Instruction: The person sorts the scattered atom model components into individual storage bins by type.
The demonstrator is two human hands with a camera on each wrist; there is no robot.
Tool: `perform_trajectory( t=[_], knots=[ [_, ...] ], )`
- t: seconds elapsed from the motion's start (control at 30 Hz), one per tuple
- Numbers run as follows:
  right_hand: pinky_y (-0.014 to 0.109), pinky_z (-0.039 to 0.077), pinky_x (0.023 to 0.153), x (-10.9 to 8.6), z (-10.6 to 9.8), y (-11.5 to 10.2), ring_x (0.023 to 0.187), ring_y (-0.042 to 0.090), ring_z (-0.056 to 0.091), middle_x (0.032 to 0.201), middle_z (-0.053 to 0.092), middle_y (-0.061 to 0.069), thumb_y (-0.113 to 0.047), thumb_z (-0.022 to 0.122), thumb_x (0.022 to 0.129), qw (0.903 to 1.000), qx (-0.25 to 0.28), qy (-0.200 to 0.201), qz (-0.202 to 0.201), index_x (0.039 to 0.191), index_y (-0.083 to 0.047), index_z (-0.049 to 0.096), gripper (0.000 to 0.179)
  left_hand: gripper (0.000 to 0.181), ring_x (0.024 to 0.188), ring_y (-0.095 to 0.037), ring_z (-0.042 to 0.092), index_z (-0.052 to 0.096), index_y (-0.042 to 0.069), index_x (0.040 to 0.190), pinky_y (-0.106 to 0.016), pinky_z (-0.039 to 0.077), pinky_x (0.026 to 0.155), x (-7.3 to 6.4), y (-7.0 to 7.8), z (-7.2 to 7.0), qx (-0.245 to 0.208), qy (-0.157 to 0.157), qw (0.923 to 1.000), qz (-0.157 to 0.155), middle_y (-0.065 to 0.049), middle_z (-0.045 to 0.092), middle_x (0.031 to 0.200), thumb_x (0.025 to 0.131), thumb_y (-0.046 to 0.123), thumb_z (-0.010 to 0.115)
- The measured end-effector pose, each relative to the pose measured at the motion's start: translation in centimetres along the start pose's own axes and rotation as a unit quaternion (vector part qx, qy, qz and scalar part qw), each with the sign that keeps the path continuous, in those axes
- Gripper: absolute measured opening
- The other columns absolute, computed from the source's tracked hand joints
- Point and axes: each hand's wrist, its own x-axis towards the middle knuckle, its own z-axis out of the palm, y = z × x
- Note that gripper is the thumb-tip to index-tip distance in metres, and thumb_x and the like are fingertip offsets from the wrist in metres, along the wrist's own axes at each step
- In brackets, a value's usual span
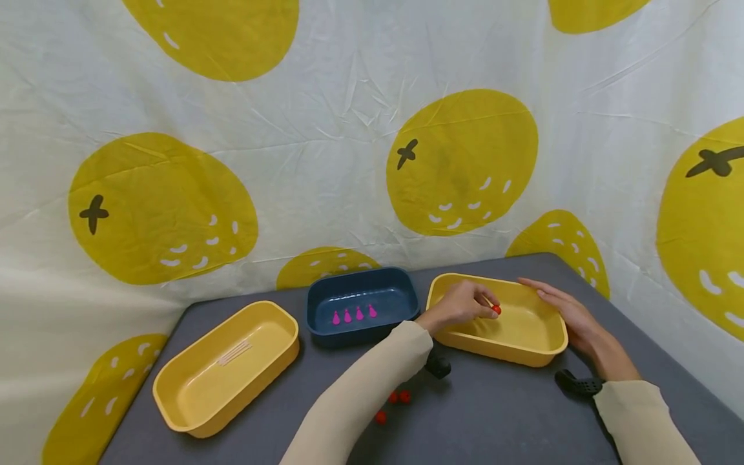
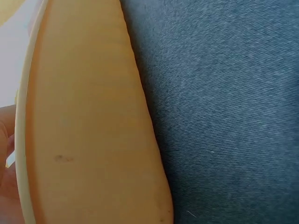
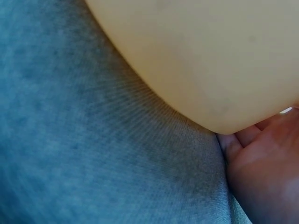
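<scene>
My left hand point(image 1: 465, 303) reaches over the near rim of the right-hand yellow tray point(image 1: 529, 360) and pinches a small red round piece point(image 1: 496, 310) above the tray floor. In the left wrist view the outer wall of this tray point(image 2: 88, 112) fills much of the picture, and only part of the hand point(image 2: 7, 163) shows behind the rim. My right hand point(image 1: 572, 316) rests on the tray's right end with its fingers stretched along the rim. From the right wrist, the hand point(image 3: 266, 163) appears against the tray's rounded corner point(image 3: 205, 70).
A dark blue tray point(image 1: 354, 337) holds several pink teardrop-shaped pieces point(image 1: 360, 314). Another yellow tray point(image 1: 250, 394) at the left contains thin pale sticks point(image 1: 234, 352). Red pieces point(image 1: 405, 396) lie on the grey table point(image 1: 494, 413) beside my left forearm. A patterned curtain point(image 1: 325, 181) hangs behind.
</scene>
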Motion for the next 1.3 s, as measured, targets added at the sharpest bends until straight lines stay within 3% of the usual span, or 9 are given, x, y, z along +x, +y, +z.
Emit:
perform_trajectory(
  t=[0.43,0.9,1.13,1.3],
  knots=[
    [0.024,0.057,0.094,0.1,0.0,0.0,0.120,-0.007,0.060,0.139,0.046,-0.030,-0.038,0.036,0.113,0.9998,-0.015,0.007,0.007,0.165,-0.015,0.025,0.058,0.011,0.068,-0.008,0.064,0.081,0.016,0.099,-0.017,0.048,0.058,1.5,-1.0,0.9,0.054,-0.026,0.9982,0.005,0.007,0.073,0.082,0.088,0.015,0.082],
    [0.026,0.058,0.094,0.1,0.0,0.2,0.122,-0.004,0.061,0.141,0.046,-0.028,-0.036,0.036,0.113,1.0000,0.004,0.001,0.004,0.166,-0.012,0.023,0.059,0.009,0.079,0.001,0.059,0.083,0.021,0.098,-0.013,0.045,0.069,2.3,-1.4,2.2,0.126,-0.032,0.9911,0.029,0.011,0.075,0.089,0.088,0.021,0.082],
    [0.026,0.058,0.094,0.3,0.1,0.3,0.121,-0.003,0.062,0.140,0.047,-0.028,-0.037,0.038,0.113,0.9999,0.011,0.003,0.010,0.165,-0.016,0.026,0.057,0.017,0.077,-0.003,0.060,0.082,0.018,0.105,-0.016,0.048,0.066,1.9,-1.3,2.0,0.082,-0.037,0.9960,-0.003,0.008,0.075,0.091,0.088,0.016,0.081],
    [0.026,0.059,0.093,0.1,0.1,0.1,0.119,-0.003,0.063,0.136,0.052,-0.032,-0.034,0.038,0.113,0.9996,0.027,0.002,0.009,0.165,-0.016,0.027,0.056,0.022,0.075,-0.003,0.063,0.080,0.016,0.112,-0.016,0.050,0.065,1.7,-1.4,1.4,0.064,-0.038,0.9972,-0.006,0.004,0.076,0.097,0.090,0.015,0.080]
  ],
)
